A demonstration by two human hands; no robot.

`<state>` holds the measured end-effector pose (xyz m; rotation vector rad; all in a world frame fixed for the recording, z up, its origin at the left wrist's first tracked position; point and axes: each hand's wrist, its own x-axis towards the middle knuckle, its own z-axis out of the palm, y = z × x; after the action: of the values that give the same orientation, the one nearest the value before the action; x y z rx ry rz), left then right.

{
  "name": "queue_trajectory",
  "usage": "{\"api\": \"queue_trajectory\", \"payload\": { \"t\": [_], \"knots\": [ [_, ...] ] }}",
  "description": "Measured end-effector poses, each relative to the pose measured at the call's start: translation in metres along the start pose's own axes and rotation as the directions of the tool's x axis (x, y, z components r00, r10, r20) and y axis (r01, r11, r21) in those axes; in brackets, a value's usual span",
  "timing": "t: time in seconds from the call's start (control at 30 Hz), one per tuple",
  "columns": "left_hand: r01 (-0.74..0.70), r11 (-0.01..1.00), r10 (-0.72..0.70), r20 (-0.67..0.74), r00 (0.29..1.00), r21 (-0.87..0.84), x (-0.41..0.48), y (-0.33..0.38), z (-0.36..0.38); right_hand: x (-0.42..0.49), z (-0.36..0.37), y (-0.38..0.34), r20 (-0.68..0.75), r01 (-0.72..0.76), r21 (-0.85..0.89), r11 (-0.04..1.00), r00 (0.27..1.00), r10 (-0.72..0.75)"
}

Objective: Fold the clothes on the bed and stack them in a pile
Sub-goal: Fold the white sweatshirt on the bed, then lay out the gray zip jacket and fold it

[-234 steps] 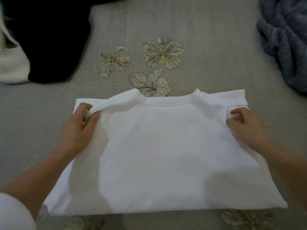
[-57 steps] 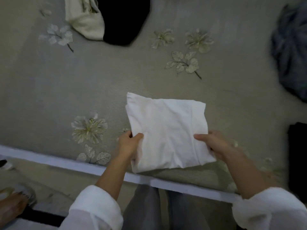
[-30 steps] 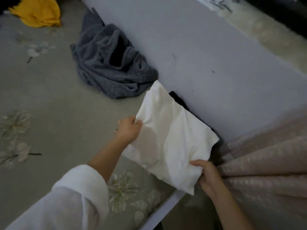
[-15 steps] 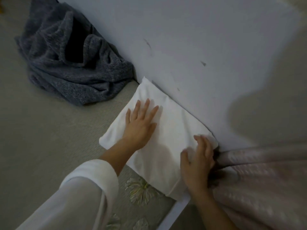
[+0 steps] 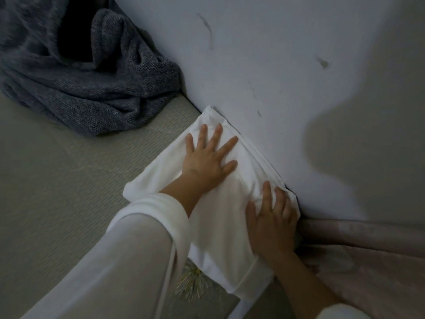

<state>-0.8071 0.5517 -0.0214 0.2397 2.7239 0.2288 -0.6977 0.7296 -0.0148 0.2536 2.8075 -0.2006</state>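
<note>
The folded white shirt point(image 5: 220, 226) lies at the corner of the bed point(image 5: 69, 180), tight against the pale wall point(image 5: 276, 65). A sliver of something dark shows under its right edge. My left hand point(image 5: 207, 160) presses flat on the upper half of the shirt with fingers spread. My right hand point(image 5: 271, 224) rests flat on the shirt's right side near the wall, fingers straight. A crumpled dark grey knit garment point(image 5: 80, 70) lies unfolded on the bed to the upper left.
A pinkish curtain point(image 5: 368, 261) hangs at the lower right, beside the shirt. The bed's cover has a flower print point(image 5: 190, 284) near its white edge at the bottom. The wall bounds the bed along the right.
I carried the folded shirt from the middle of the bed to the corner by the wall and set it down. Both hands let go of its edges and now lie flat on it.
</note>
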Motion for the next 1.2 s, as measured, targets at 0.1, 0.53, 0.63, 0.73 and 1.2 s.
{"api": "queue_trajectory", "payload": {
  "t": [0.1,0.53,0.63,0.73,1.2],
  "knots": [
    [-0.007,0.998,0.011,0.063,0.998,-0.062,-0.001,-0.001,-0.007,0.001,-0.003,-0.001,0.07,-0.006,-0.018,1.0,0.998,0.007],
    [0.061,0.992,-0.07,-0.079,0.994,-0.114,-0.165,-0.086,-0.006,-0.04,-0.028,-0.089,-0.027,-0.144,0.103,0.984,0.989,0.147],
    [0.296,0.92,-0.326,-0.081,0.942,-0.259,-0.207,-0.126,-0.007,-0.064,-0.021,-0.143,-0.046,0.019,0.142,0.99,0.999,-0.013],
    [0.408,0.86,-0.444,-0.055,0.894,-0.306,-0.253,-0.168,-0.001,-0.083,-0.012,-0.2,-0.025,0.172,0.133,0.976,0.985,-0.17],
    [0.638,0.551,-0.757,-0.001,0.653,-0.538,-0.309,-0.3,0.11,-0.008,0.02,-0.347,0.045,0.726,-0.198,0.658,0.678,-0.734]
  ]
}}
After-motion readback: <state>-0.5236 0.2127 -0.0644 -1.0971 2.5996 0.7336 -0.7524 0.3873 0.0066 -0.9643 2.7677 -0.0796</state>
